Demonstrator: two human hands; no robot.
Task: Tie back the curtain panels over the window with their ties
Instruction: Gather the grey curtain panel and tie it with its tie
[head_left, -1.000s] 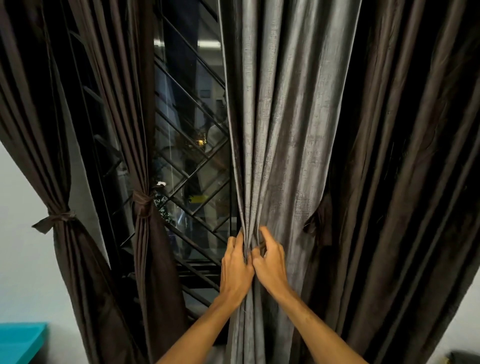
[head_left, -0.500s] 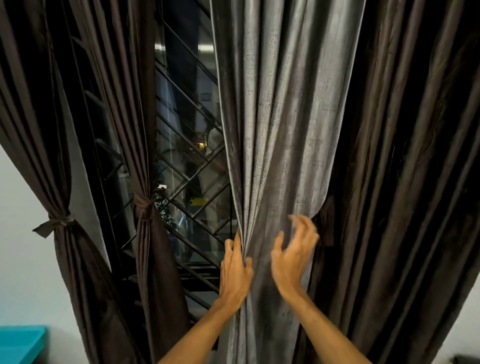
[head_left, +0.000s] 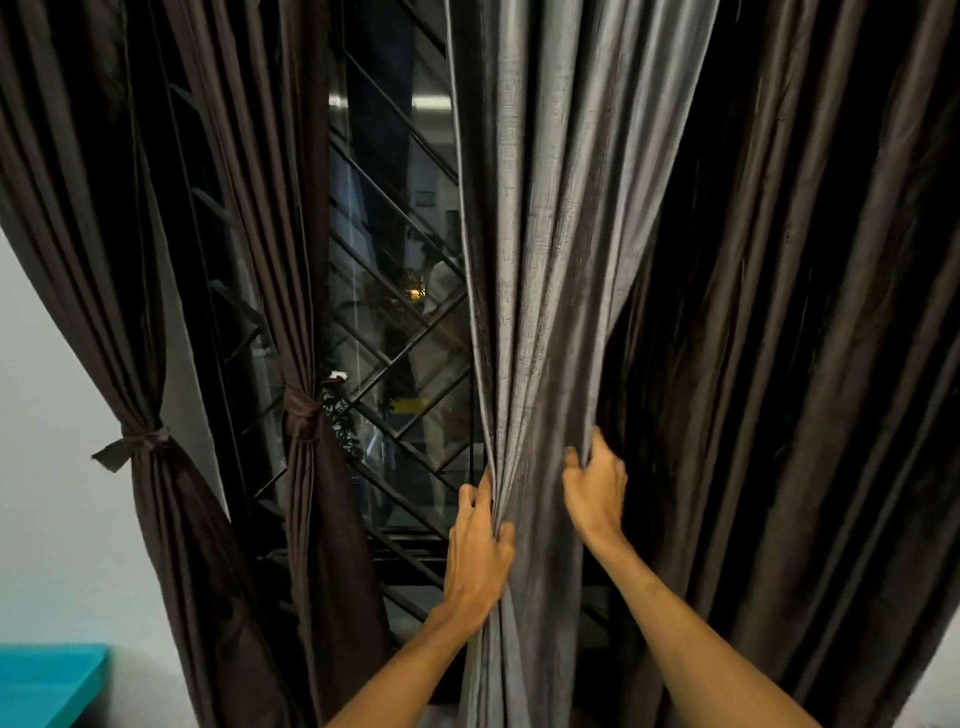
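The grey curtain panel (head_left: 540, 260) hangs top-to-bottom right in the middle, sandwiched between both hands: left hand (head_left: 480, 545) gripping its left edge, right hand (head_left: 595, 493) clutching folds on its right side slightly higher, so neither's nearer.

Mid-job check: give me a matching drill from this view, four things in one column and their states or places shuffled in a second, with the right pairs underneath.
Column one:
1. grey panel
2. far-left brown panel
3. right brown panel
4. teal surface

Column two:
A. in the bottom-left corner of the view
B. cinched by a knotted tie
C. gripped by the left hand and the right hand
D. hanging loose, with no tie showing on it

Pairs: 1-C, 2-B, 3-D, 4-A
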